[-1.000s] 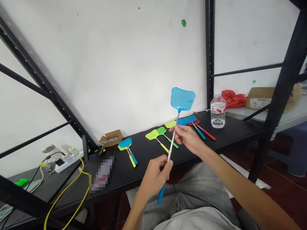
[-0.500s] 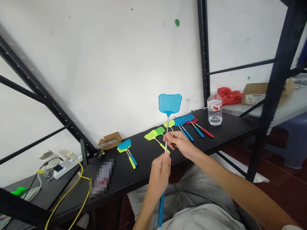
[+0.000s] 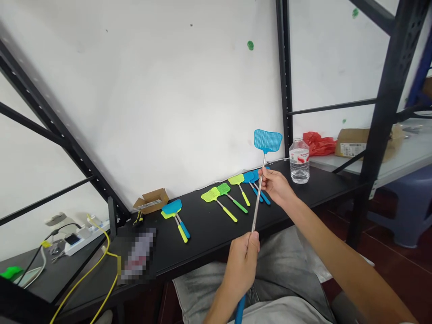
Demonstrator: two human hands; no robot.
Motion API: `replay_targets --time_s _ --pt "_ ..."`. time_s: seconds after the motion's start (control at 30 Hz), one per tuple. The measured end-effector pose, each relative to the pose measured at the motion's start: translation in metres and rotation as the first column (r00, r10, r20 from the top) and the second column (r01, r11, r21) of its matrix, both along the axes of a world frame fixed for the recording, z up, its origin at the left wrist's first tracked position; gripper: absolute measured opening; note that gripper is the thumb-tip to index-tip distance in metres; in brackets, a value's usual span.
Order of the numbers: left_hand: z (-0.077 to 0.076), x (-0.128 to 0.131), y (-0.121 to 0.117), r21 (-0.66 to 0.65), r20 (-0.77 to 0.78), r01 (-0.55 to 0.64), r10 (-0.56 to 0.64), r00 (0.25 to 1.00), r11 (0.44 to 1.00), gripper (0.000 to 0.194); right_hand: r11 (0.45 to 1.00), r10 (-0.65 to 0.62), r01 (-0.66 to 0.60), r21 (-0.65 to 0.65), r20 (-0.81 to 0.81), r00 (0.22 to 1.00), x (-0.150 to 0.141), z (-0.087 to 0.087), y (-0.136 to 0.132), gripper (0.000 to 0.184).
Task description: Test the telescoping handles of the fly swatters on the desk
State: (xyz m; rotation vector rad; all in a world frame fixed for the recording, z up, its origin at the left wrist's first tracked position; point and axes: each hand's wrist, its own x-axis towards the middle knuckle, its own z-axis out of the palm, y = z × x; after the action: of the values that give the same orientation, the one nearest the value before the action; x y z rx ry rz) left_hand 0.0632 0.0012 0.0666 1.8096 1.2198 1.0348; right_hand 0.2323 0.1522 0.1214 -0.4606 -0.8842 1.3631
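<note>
A blue fly swatter [image 3: 267,141] with a metal shaft is held up at a slant before me. My left hand [image 3: 243,261] is closed around the lower shaft, above its blue handle. Higher up, my right hand [image 3: 275,185] pinches the shaft a little below the perforated head. Behind them on the black shelf lie yellow-green swatters [image 3: 211,194], a green swatter [image 3: 224,189] and blue swatters [image 3: 249,177], partly hidden by my right hand. Further left, a blue swatter [image 3: 173,207] overlaps a yellow-green one [image 3: 182,234].
A water bottle [image 3: 299,162] stands at the shelf's right. A small open carton [image 3: 152,201] sits at the back left, near a blurred-out item [image 3: 138,256]. Yellow cable [image 3: 107,252] and a power strip [image 3: 86,236] lie left. Black posts [image 3: 378,112] frame the shelf.
The swatter and both hands have shifted right in view. My right hand has moved up, farther from my left, and a longer stretch of metal shaft shows between them.
</note>
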Motion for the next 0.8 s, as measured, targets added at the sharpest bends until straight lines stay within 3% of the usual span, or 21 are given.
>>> replay_targets --time_s 0.13,0.23,0.37,0.43,0.57,0.7,0.8 --pt "-0.001 -0.001 0.0 -0.004 0.039 -0.014 0.015 0.999 1.0 0.045 1.0 0.028 -0.028 0.014 0.023 0.999 -0.009 0.0 -0.006 0.035" --pt "0.004 -0.008 0.0 -0.011 0.118 -0.082 0.083 0.99 0.997 0.044 0.981 0.146 -0.165 0.099 0.177 0.973 -0.029 -0.001 -0.025 0.034" --pt "0.016 -0.016 0.001 -0.007 0.209 -0.15 0.148 0.967 0.989 0.044 0.871 0.36 -0.474 0.132 0.486 0.796 -0.057 -0.004 -0.052 0.039" --pt "0.021 -0.017 0.002 -0.012 0.227 -0.154 0.153 0.962 0.988 0.044 0.846 0.383 -0.515 0.134 0.519 0.764 -0.066 -0.007 -0.058 0.04" --pt "0.018 -0.01 0.005 -0.041 0.249 -0.143 0.149 0.957 0.989 0.046 0.915 0.276 -0.371 0.161 0.422 0.864 -0.065 -0.008 -0.048 0.039" --pt "-0.003 0.013 -0.003 -0.091 0.254 -0.113 0.133 0.958 0.989 0.05 0.985 0.127 -0.146 0.091 0.187 0.974 -0.038 0.0 -0.027 0.038" --pt "-0.021 0.036 -0.016 -0.173 0.268 -0.075 0.12 0.956 0.982 0.052 0.998 0.044 -0.047 0.035 0.072 0.996 -0.013 0.007 -0.014 0.037"
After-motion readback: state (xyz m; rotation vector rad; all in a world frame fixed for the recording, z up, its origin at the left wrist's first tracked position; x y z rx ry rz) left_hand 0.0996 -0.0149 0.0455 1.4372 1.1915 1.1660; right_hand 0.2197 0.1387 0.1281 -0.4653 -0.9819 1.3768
